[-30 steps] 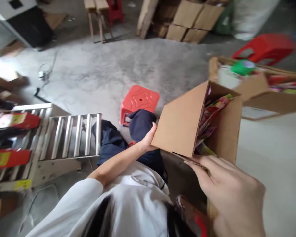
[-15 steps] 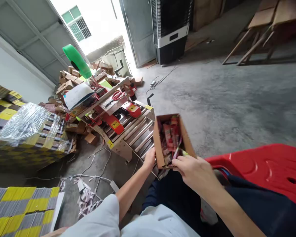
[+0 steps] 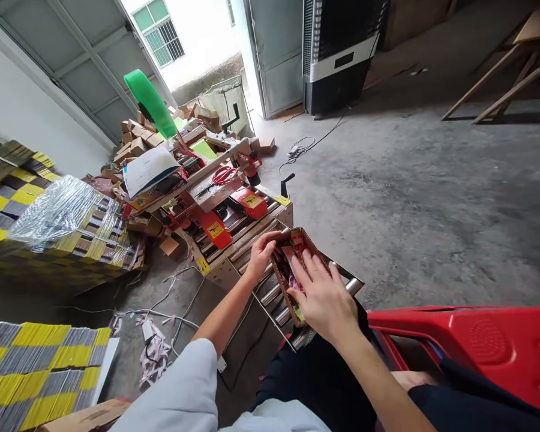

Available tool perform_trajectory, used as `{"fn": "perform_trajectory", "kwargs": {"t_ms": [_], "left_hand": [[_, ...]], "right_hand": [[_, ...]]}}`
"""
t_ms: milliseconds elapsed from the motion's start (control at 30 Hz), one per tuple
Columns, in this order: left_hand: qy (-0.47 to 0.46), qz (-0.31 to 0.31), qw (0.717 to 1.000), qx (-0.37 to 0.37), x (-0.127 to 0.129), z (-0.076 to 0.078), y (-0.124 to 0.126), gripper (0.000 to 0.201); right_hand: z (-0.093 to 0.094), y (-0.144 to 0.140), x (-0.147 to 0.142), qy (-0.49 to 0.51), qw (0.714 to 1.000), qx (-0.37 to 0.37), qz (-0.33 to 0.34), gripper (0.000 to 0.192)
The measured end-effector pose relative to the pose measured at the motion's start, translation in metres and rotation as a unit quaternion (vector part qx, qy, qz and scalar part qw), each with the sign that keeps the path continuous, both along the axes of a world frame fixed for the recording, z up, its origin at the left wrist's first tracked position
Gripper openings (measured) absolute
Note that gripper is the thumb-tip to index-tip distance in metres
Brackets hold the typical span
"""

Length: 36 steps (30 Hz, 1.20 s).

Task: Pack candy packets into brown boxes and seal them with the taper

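Note:
A small open cardboard box (image 3: 284, 289) rests tilted in view on the near end of the roller conveyor (image 3: 270, 294). Inside it lie red and pink printed packets (image 3: 298, 241), partly covered by my hand. My left hand (image 3: 260, 257) grips the box's far left corner, thumb and fingers at the rim. Over the box's opening my right hand (image 3: 327, 295) is spread palm down, its fingertips on or just above the packets. Exact contact under the palm is hidden.
Beyond the box stands a carton-taping machine (image 3: 216, 210) with a green tape roll (image 3: 150, 103) and red-handled scissors (image 3: 225, 175). A red plastic stool or chair (image 3: 477, 336) is close at right. Flat cardboard stacks (image 3: 40, 366) stand left; cables (image 3: 175, 321) trail across the floor.
The box has gone down onto the conveyor rollers. My right hand has moved from pinching among the packets to lying spread over them; my left hand has shifted to the far corner.

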<state>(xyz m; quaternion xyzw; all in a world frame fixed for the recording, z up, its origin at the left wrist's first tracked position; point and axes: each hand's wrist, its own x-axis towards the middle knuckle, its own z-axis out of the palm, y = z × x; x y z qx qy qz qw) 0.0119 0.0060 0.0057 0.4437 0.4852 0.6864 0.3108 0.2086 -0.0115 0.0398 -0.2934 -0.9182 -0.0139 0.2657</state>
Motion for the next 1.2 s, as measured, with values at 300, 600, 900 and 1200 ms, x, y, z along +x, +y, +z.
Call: {"fn": "perform_trajectory", "kwargs": {"t_ms": [300,600,900,1200], "left_hand": [[0.114,0.092,0.989,-0.019,-0.020,-0.014,-0.064,0.029],[0.439,-0.090,0.894,-0.023,-0.051,0.015,-0.044,0.048],[0.505,-0.173,0.845,-0.003,-0.046,0.023,-0.032,0.020],[0.608,-0.306,0.732,-0.036,-0.049,0.032,-0.001,0.019]], "right_hand": [[-0.042,0.044,-0.042,-0.081,0.976,-0.074,0.186,0.014],[-0.028,0.030,-0.023,0.108,0.979,0.120,0.123,0.032],[-0.025,0.009,-0.006,-0.003,0.993,0.088,-0.084,0.075],[-0.026,0.014,-0.006,-0.039,0.989,0.083,-0.119,0.065]]}}
